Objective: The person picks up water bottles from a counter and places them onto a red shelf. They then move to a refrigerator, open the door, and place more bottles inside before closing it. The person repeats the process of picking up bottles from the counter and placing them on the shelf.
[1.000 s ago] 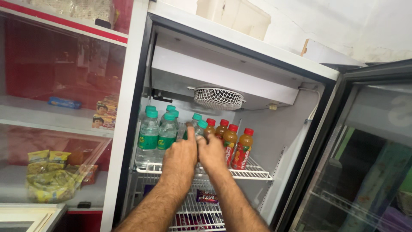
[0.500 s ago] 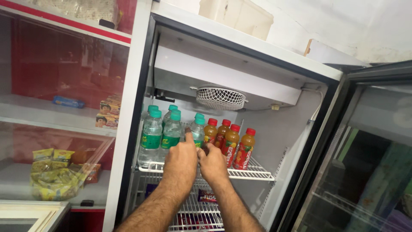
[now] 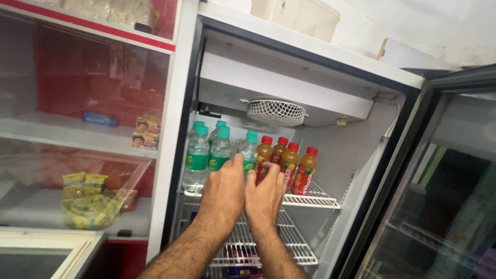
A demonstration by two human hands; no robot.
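Observation:
Both my forearms reach into an open glass-door fridge, to its top wire shelf (image 3: 320,199). My left hand (image 3: 225,194) wraps the lower part of a small green-capped water bottle (image 3: 250,151), thumb up along its side. My right hand (image 3: 266,199) is beside it, fingertips bent against the base of an orange juice bottle with a red cap (image 3: 264,152). More green-capped water bottles (image 3: 197,155) stand to the left. More red-capped juice bottles (image 3: 305,170) stand to the right.
The fridge door (image 3: 444,196) hangs open at the right. A white fan grille (image 3: 276,112) sits above the bottles. A lower wire shelf (image 3: 289,243) is below my hands. At the left, a glass display case (image 3: 77,134) holds packets and a bag of yellow snacks (image 3: 88,206).
My hands have slid down from the bottle tops to their lower parts, uncovering the small water bottle's green cap. The view has shifted slightly.

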